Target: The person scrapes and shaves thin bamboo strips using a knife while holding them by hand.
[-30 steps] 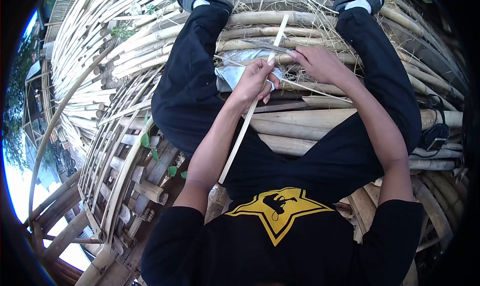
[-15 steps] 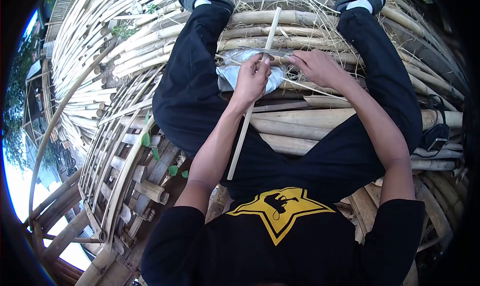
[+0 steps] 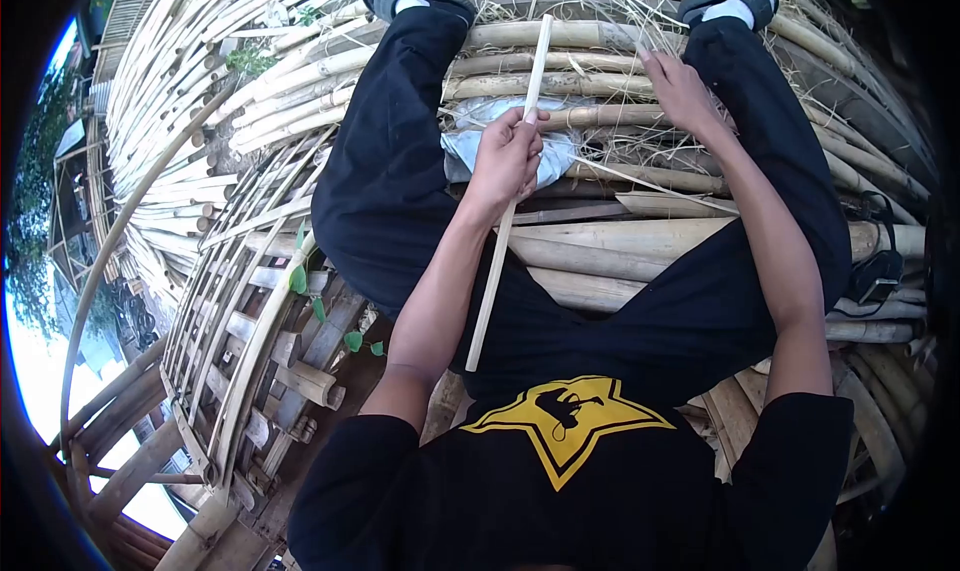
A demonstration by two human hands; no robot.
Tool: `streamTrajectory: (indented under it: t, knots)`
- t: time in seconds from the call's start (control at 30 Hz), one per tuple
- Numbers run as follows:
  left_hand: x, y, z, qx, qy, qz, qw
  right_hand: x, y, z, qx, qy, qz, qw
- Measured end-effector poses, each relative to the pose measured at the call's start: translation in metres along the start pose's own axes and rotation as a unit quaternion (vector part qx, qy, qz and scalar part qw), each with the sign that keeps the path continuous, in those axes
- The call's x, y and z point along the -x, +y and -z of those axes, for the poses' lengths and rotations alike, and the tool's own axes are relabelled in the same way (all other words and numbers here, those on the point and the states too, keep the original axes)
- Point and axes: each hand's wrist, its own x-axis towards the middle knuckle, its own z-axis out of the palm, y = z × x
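My left hand (image 3: 508, 159) is closed around a long, pale bamboo strip (image 3: 492, 289), which slants from above my lap out past my fingers. My right hand (image 3: 682, 93) is off to the right, apart from the strip, with its fingers curled round a knife. The blade is thin and blurred here, hard to pick out against the straw. Beneath my left hand a light blue-white cloth (image 3: 462, 151) lies on the bamboo, between my legs.
Bamboo poles (image 3: 590, 233) lie side by side under and around my legs. Thin shavings (image 3: 610, 141) are scattered across them. A slatted bamboo frame (image 3: 240, 326) with a few green leaves stands at left. A small black strapped object (image 3: 876, 276) rests at right.
My right hand and the knife have swung away from the strip, up and to the right. My left hand keeps hold of the strip, which has shifted slightly.
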Motion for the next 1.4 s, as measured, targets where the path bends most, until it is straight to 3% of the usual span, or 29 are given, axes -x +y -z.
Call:
streamTrajectory:
  t: [0.07, 0.1, 0.17, 0.5, 1.0, 1.07, 1.13, 1.23, 1.4]
  knots:
    - [-0.002, 0.004, -0.007, 0.005, 0.007, 0.007, 1.000, 0.012, -0.022, -0.009, -0.057, -0.043, 0.120, 0.990]
    - [-0.002, 0.005, -0.007, 0.004, 0.006, 0.007, 1.000, 0.017, -0.032, -0.011, -0.057, -0.042, 0.120, 0.990]
    - [0.002, 0.004, -0.009, -0.012, -0.007, 0.009, 1.000, 0.029, -0.046, -0.015, -0.018, -0.138, 0.151, 0.979]
    - [0.003, -0.003, -0.012, -0.104, -0.007, -0.031, 0.994, 0.032, -0.033, -0.024, 0.077, -0.071, 0.204, 0.973]
    - [-0.003, 0.000, -0.003, -0.035, -0.004, -0.015, 0.999, 0.002, -0.010, -0.031, 0.151, -0.018, 0.188, 0.970]
    - [0.009, -0.002, 0.001, -0.024, -0.010, -0.014, 1.000, -0.021, 0.026, -0.009, 0.159, 0.019, 0.026, 0.987]
    - [0.031, -0.002, 0.011, -0.031, -0.029, -0.006, 0.999, -0.038, 0.065, 0.026, 0.188, 0.043, -0.050, 0.980]
    - [0.026, 0.000, 0.017, 0.004, -0.015, 0.027, 1.000, -0.033, 0.054, 0.031, 0.067, 0.091, -0.044, 0.993]
    - [0.000, 0.011, -0.001, 0.027, -0.038, 0.028, 0.999, -0.003, -0.013, -0.003, -0.007, -0.058, 0.079, 0.995]
